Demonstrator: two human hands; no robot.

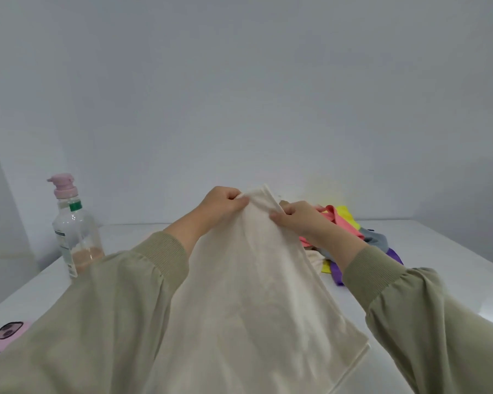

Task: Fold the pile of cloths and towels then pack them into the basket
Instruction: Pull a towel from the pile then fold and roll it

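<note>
left hand [222,206] + right hand [298,221]: both pinch cream towel [254,294] top | bottle [77,234] label (too blurred to read)

No legible text, brand, number or sign. Label strip [66,253] down the side of clear pump bottle [76,231] at left: print too small and blurred to read.

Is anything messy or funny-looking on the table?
Only the coloured cloths at the right of the table: pink, yellow, grey and purple ones lie in a tangled, unfolded heap. The cream towel, held by the left hand and right hand, looks fine.
</note>
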